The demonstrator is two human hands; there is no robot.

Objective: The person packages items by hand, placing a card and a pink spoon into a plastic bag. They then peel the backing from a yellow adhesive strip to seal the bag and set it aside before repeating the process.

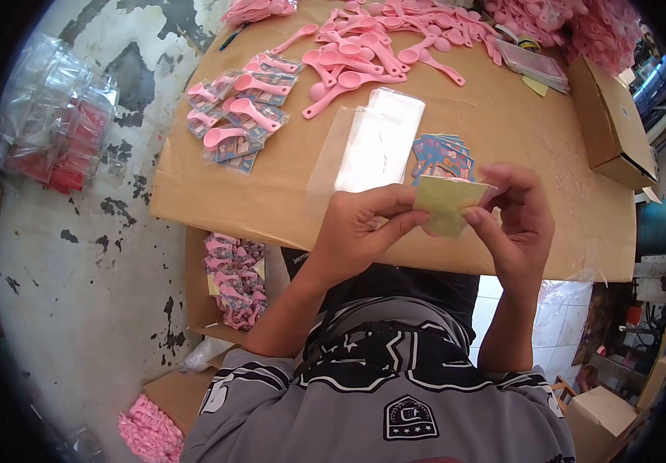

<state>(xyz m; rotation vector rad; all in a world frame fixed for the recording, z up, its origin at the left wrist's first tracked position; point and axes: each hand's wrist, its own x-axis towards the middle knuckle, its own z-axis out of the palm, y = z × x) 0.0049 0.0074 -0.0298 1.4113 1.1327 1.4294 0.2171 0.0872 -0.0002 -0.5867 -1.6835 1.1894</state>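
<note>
Near the table's front edge I hold a small packet with a yellowish-green card face (442, 202) between both hands. My left hand (364, 228) pinches its left edge between thumb and fingers. My right hand (514, 216) grips its right side, where clear plastic shows at the top corner. The packet's far side is hidden. Just beyond it lies a fanned stack of blue printed cards (442, 154). Left of the cards is a pile of clear plastic bags (383, 135). Farther left are several finished-looking packets (240, 112), each with a pink spoon and a blue card.
Loose pink measuring spoons (364, 54) are heaped at the table's far side. A cardboard box (607, 116) stands at the right edge. Below the table's left side, an open box (198, 278) holds many packets. Plastic bags (59, 116) hang by the left wall.
</note>
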